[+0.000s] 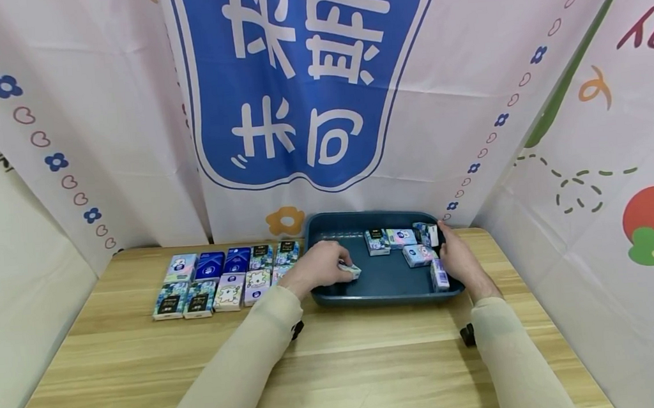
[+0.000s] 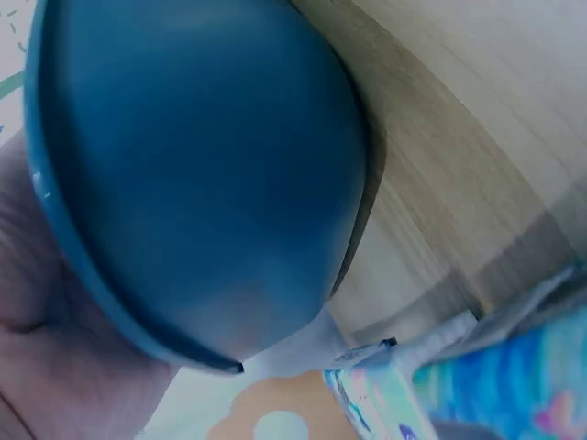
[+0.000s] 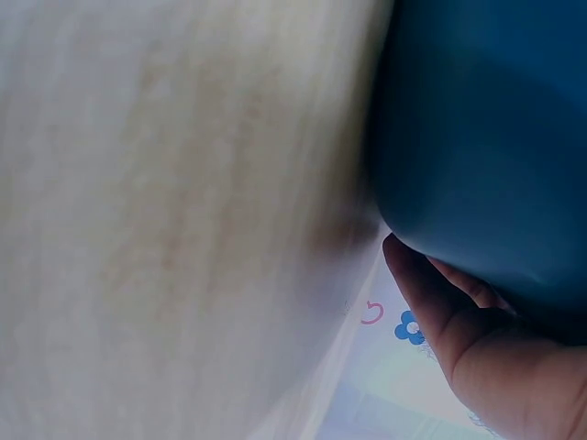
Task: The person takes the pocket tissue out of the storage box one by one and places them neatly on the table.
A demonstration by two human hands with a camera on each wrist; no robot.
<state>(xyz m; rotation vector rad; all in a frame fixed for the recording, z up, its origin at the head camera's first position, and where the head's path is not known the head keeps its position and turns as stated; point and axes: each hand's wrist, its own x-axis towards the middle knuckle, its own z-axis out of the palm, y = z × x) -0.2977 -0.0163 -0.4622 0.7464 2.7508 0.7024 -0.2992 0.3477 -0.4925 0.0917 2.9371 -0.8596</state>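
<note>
Inside the dark blue tray [image 1: 329, 227], my left hand [image 1: 323, 265] pinches a small pale tissue pack [image 1: 353, 270] near the tray's left side. The left wrist view shows the palm of that hand [image 2: 64, 339] beyond the tray's wall [image 2: 211, 165]; the pinched pack is hidden there. My right hand [image 1: 459, 259] holds the tray's right edge, with its fingers [image 3: 431, 293] against the outer wall [image 3: 486, 165]. Several tissue packs lie in the tray's right half, among them a dark floral pack [image 1: 377, 242], a pastel pack [image 1: 419, 255] and a purple-white pack [image 1: 439, 275].
Left of the tray, more tissue packs stand in two rows on the wooden table [image 1: 363, 367], including a blue pack [image 1: 211, 265] and a dark floral pack [image 1: 170, 301]. A printed curtain [image 1: 246, 204] hangs close behind the table, and printed cloth [image 1: 595, 240] stands at the right.
</note>
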